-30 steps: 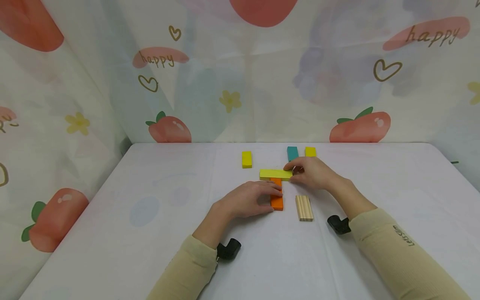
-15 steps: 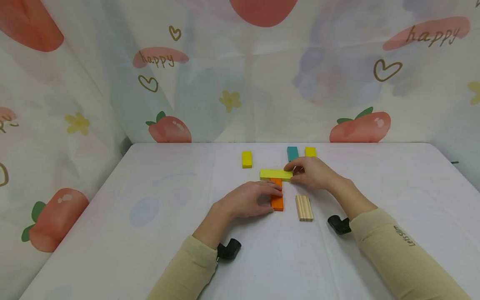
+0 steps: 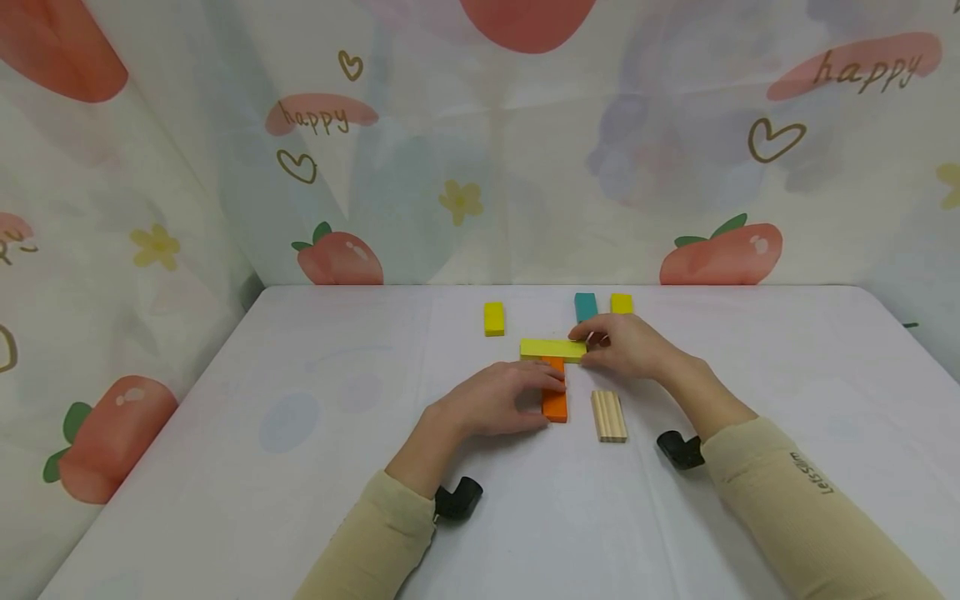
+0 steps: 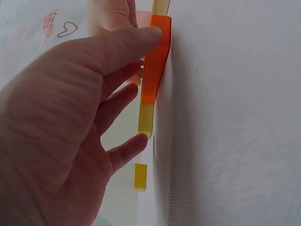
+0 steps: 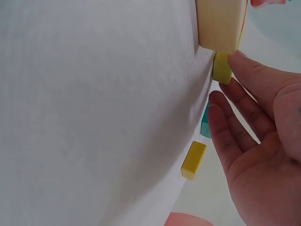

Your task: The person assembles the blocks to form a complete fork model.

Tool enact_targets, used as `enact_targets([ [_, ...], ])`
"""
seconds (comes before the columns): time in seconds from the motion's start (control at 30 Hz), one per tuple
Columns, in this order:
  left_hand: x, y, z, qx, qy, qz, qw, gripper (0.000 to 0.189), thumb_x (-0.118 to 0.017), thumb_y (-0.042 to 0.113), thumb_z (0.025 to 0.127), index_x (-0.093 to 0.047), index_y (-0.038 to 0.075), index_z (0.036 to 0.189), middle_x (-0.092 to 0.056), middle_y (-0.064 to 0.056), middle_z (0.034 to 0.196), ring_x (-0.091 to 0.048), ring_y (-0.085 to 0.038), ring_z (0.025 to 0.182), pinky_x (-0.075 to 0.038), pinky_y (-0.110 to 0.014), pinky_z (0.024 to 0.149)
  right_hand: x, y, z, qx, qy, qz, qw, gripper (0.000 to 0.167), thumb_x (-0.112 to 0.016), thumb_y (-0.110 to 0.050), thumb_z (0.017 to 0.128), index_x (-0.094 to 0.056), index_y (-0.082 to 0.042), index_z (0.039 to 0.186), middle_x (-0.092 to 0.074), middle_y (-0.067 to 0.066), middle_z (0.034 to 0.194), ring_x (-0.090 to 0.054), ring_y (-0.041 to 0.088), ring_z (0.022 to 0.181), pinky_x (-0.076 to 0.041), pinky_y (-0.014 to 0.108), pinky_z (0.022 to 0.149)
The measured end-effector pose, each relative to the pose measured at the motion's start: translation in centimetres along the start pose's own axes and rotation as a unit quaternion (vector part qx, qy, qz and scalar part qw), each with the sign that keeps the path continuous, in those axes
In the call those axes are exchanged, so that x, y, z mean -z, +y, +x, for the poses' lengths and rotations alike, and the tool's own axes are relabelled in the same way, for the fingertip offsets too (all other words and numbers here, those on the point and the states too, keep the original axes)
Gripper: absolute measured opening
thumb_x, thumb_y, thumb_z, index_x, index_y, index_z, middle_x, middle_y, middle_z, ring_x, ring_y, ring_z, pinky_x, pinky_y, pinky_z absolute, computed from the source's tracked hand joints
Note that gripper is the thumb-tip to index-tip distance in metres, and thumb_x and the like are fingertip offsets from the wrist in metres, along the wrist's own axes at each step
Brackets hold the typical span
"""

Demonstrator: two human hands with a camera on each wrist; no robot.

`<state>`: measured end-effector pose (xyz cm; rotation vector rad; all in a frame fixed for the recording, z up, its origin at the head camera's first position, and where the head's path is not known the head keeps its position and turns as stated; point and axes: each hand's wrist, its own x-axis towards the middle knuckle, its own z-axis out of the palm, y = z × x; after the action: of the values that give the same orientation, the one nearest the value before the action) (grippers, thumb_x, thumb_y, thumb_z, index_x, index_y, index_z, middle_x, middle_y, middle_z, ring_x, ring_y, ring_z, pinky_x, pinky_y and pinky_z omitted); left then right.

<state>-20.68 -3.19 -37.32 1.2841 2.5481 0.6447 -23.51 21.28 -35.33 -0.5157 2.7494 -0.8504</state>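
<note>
In the head view an orange wooden block lies lengthwise away from me, its far end against a yellow-green block set crosswise, so they form a T. My left hand holds the orange block, thumb at its near end and fingers reaching over it. With thumb and index finger, my right hand pinches the right end of the yellow-green block. The left wrist view shows the thumb on the orange block. In the right wrist view the thumb touches the yellow-green block.
A plain wooden block with striped grain lies right of the orange one. Farther back are a yellow block, a teal block and another yellow block, partly behind my right hand. Printed cloth hangs behind the white table.
</note>
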Motion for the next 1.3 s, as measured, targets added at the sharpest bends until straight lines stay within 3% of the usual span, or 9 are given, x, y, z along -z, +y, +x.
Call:
enact_targets([
  [0.23, 0.1, -0.1, 0.0, 0.004, 0.036, -0.014, 0.9992, 0.041, -0.073, 0.024, 0.094, -0.067, 0.016, 0.134, -0.057, 0.006, 0.141, -0.047, -0.007, 0.132, -0.035, -0.022, 0.11, 0.6, 0.2, -0.4, 0.021, 0.026, 0.004, 0.9994, 0.036, -0.074, -0.013, 0.092, -0.067, -0.003, 0.127, -0.067, 0.012, 0.118, -0.06, 0.033, 0.109, -0.049, 0.05, 0.097],
  [0.73, 0.2, -1.0, 0.5, 0.028, 0.109, -0.035, 0.993, 0.044, -0.073, 0.026, 0.094, -0.064, 0.016, 0.136, -0.053, 0.005, 0.143, -0.042, -0.012, 0.136, -0.031, -0.03, 0.115, 1.0, 0.0, -1.9, 0.014, 0.034, 0.02, 0.9991, 0.041, -0.072, -0.023, 0.095, -0.065, -0.004, 0.131, -0.065, 0.013, 0.123, -0.059, 0.033, 0.11, -0.051, 0.05, 0.095],
  [1.3, -0.2, -1.9, 1.7, 0.046, 0.119, -0.059, 0.9901, 0.041, -0.072, 0.025, 0.095, -0.064, 0.02, 0.135, -0.052, 0.007, 0.145, -0.041, -0.011, 0.138, -0.032, -0.032, 0.115, 0.4, 0.7, -4.2, 0.045, 0.043, 0.019, 0.9979, 0.04, -0.076, -0.022, 0.092, -0.067, -0.007, 0.127, -0.066, 0.009, 0.123, -0.059, 0.03, 0.11, -0.052, 0.052, 0.094],
])
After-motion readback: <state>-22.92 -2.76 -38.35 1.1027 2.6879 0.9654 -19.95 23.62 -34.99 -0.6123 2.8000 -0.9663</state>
